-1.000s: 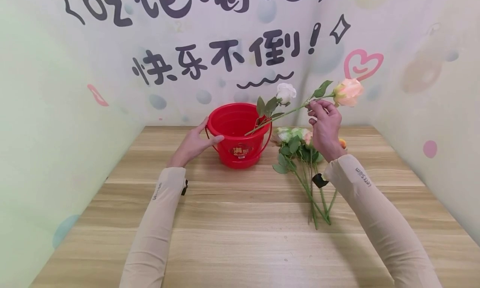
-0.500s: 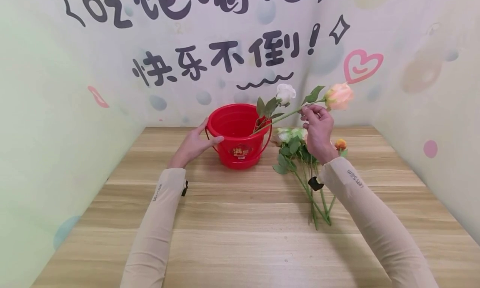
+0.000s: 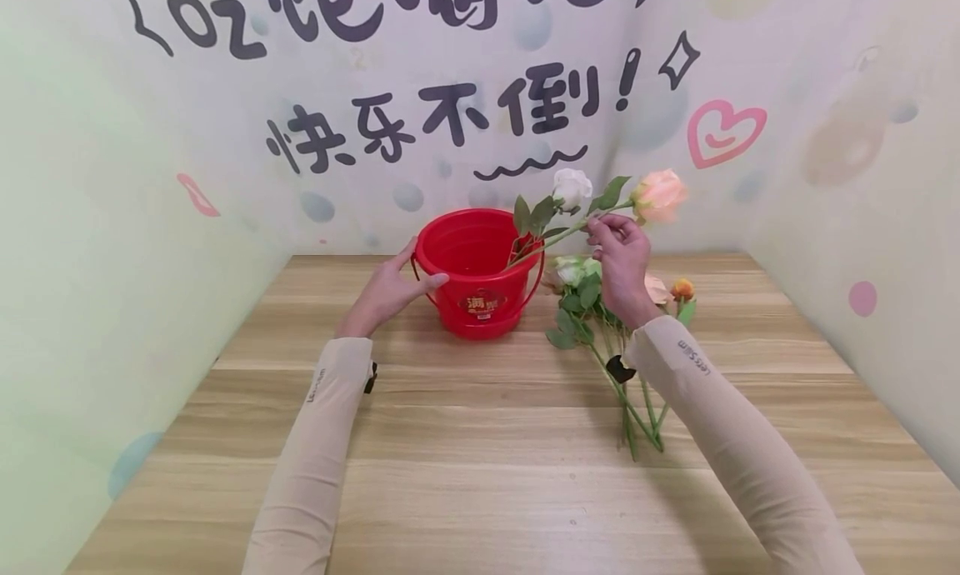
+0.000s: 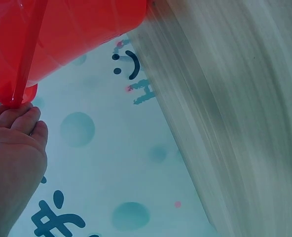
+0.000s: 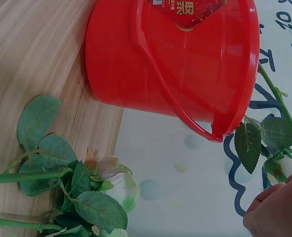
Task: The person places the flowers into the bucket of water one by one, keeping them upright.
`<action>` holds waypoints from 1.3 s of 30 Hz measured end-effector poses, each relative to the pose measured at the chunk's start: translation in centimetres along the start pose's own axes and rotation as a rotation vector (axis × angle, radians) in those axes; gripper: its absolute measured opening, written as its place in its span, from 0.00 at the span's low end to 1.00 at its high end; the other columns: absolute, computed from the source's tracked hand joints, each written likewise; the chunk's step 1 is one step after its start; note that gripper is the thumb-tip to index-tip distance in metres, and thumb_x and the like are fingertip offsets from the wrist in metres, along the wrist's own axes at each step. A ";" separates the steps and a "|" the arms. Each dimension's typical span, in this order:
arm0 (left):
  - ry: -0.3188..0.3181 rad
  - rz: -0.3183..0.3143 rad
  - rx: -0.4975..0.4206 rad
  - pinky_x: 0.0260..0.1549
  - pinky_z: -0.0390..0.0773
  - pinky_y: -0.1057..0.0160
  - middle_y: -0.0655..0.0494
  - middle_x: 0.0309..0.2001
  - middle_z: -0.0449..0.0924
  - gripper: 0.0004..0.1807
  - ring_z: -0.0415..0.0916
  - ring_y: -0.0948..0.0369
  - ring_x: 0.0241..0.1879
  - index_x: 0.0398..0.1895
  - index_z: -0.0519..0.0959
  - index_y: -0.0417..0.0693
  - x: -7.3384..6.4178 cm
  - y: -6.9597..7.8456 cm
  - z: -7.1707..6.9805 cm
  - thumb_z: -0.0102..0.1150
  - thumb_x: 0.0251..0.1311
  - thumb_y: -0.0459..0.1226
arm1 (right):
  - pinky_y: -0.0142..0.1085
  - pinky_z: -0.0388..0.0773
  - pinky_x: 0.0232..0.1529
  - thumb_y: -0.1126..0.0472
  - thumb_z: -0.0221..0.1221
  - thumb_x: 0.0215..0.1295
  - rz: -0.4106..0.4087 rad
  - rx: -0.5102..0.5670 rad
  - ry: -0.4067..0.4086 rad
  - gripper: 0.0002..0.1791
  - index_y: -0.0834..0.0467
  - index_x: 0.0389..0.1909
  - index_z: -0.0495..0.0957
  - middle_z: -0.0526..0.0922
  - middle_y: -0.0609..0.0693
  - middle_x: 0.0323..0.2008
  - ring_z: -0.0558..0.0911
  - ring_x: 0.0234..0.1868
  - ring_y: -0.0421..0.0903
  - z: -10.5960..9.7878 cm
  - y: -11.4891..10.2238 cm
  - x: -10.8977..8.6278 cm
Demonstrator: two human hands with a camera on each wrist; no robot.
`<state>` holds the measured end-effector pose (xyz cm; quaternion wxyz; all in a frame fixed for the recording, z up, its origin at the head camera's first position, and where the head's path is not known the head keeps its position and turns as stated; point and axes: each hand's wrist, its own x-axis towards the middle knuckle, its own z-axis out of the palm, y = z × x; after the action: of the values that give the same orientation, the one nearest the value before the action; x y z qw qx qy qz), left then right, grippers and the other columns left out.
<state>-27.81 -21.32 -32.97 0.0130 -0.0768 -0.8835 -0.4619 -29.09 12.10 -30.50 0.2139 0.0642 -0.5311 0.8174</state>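
A red plastic bucket [image 3: 465, 312] stands upright at the back of the table, its thin red handle hanging down the front. My left hand [image 3: 381, 298] holds the bucket's left side, thumb at the front rim and fingers round the outside; in the left wrist view the fingertips meet the rim beside the handle joint. Between thumb and fingers my right hand [image 3: 624, 267] pinches the stem of a peach rose [image 3: 659, 197] up near its leaves. That stem slants down left, its lower end over the bucket's mouth. A white rose [image 3: 572, 189] leans out over the bucket's right rim.
Right of the bucket, a loose pile of flowers [image 3: 581, 296] lies on the wooden table [image 3: 450, 458], stems toward me, partly hidden under the right hand. An orange bud [image 3: 682, 289] sits at the pile's right. A printed wall cloth [image 3: 360, 200] rises behind the table.
My right hand has moved left and slightly down with the peach rose, bringing its bloom closer to the white one. The left hand and bucket have stayed in place.
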 end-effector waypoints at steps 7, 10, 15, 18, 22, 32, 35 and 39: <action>0.003 0.013 0.006 0.61 0.75 0.38 0.49 0.79 0.59 0.62 0.55 0.45 0.76 0.85 0.50 0.56 0.0 -0.1 0.0 0.70 0.52 0.67 | 0.24 0.72 0.26 0.71 0.60 0.73 0.002 -0.035 -0.025 0.10 0.55 0.33 0.76 0.85 0.43 0.28 0.78 0.29 0.39 0.5 0.6 -0.2; 0.003 0.012 0.007 0.60 0.75 0.38 0.49 0.79 0.59 0.62 0.55 0.44 0.76 0.85 0.50 0.56 0.0 -0.1 0.0 0.70 0.52 0.67 | 0.24 0.71 0.26 0.71 0.60 0.73 0.000 -0.039 -0.035 0.10 0.54 0.33 0.76 0.85 0.43 0.29 0.78 0.29 0.39 0.7 0.9 -0.3; 0.003 0.013 0.004 0.60 0.75 0.38 0.49 0.79 0.59 0.62 0.56 0.44 0.76 0.85 0.50 0.56 -0.1 -0.2 0.0 0.70 0.52 0.67 | 0.25 0.71 0.27 0.72 0.60 0.72 0.001 -0.037 -0.037 0.10 0.54 0.32 0.77 0.85 0.42 0.28 0.79 0.29 0.39 1.0 1.2 -0.4; 0.008 0.023 -0.004 0.59 0.76 0.39 0.50 0.78 0.59 0.62 0.57 0.45 0.75 0.85 0.51 0.57 -0.1 -0.2 0.0 0.70 0.53 0.67 | 0.25 0.71 0.27 0.73 0.61 0.71 0.006 -0.043 -0.042 0.10 0.55 0.33 0.77 0.85 0.42 0.27 0.79 0.29 0.39 1.1 1.3 -0.4; 0.009 0.033 -0.015 0.58 0.78 0.40 0.50 0.78 0.60 0.61 0.58 0.47 0.74 0.85 0.51 0.58 -0.2 -0.1 0.0 0.70 0.52 0.67 | 0.25 0.71 0.28 0.72 0.60 0.72 0.031 -0.074 -0.057 0.08 0.56 0.34 0.76 0.84 0.42 0.28 0.79 0.30 0.40 1.3 1.4 -0.6; 0.011 0.039 -0.023 0.58 0.78 0.41 0.50 0.78 0.60 0.61 0.58 0.47 0.74 0.85 0.52 0.58 -0.1 -0.2 0.0 0.70 0.53 0.67 | 0.25 0.71 0.28 0.71 0.61 0.71 0.083 -0.142 -0.089 0.10 0.54 0.33 0.76 0.83 0.42 0.28 0.79 0.31 0.40 1.7 2.2 -0.8; 0.014 0.042 -0.024 0.59 0.78 0.41 0.51 0.78 0.61 0.61 0.58 0.48 0.74 0.84 0.52 0.57 -0.1 -0.3 0.0 0.70 0.53 0.67 | 0.26 0.71 0.29 0.70 0.61 0.72 0.095 -0.158 -0.100 0.08 0.55 0.34 0.76 0.82 0.42 0.28 0.79 0.31 0.40 1.8 2.5 -0.9; 0.015 0.046 -0.025 0.58 0.78 0.42 0.51 0.78 0.61 0.60 0.59 0.48 0.73 0.84 0.52 0.56 0.0 -0.4 0.0 0.70 0.54 0.66 | 0.27 0.71 0.30 0.69 0.61 0.72 0.106 -0.185 -0.118 0.07 0.55 0.35 0.76 0.82 0.42 0.29 0.79 0.32 0.39 1.8 2.7 -0.9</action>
<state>-27.84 -21.50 -33.28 0.0294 -0.0938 -0.8756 -0.4729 -29.62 9.26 -32.33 0.1439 0.0640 -0.6187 0.7697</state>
